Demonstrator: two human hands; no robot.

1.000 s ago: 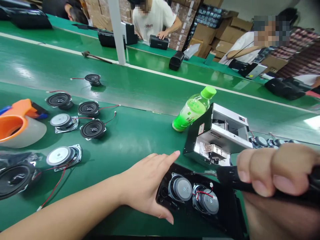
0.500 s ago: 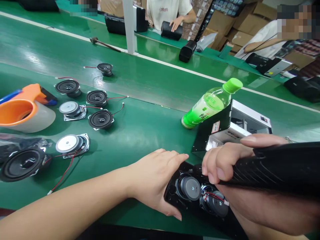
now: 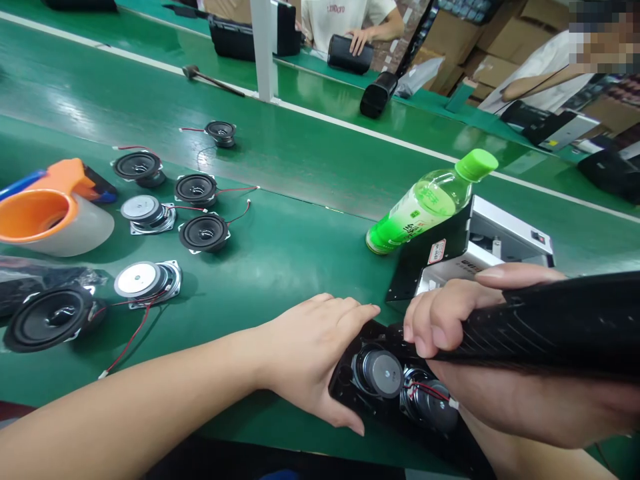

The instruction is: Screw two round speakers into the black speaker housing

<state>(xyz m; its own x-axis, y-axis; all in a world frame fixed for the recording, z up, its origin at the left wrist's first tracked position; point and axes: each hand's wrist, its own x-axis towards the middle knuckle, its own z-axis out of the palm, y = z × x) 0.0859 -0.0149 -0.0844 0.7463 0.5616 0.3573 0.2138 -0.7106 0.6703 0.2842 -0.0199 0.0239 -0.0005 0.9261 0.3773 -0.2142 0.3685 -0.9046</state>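
Note:
My left hand (image 3: 310,353) spans the near-left end of a black speaker panel (image 3: 343,383), fingers along its far edge and thumb at its near side. Two speaker drivers sit in the panel with their magnets up: a grey one (image 3: 386,373) and a second (image 3: 434,405) crossed by red wires with a white plug. In my right hand (image 3: 445,320) is a thick black electric screwdriver (image 3: 575,320) with a ridged grip, fingers wrapped round it. Its nose is low over the panel's far edge; the tip is hidden, so contact cannot be told.
Several loose speaker drivers (image 3: 204,232) lie left on the green bench. Beside them are an orange-rimmed cup (image 3: 75,227) and a plastic bag (image 3: 30,280). A green drink bottle (image 3: 415,210) leans near a screw feeder box (image 3: 430,260). Across the bench, a person's hand (image 3: 361,41) touches a black speaker.
The view has shifted slightly, so the bench things sit a little further right and higher. Both hands keep nearly the same place at the panel, and the right still grips the screwdriver.

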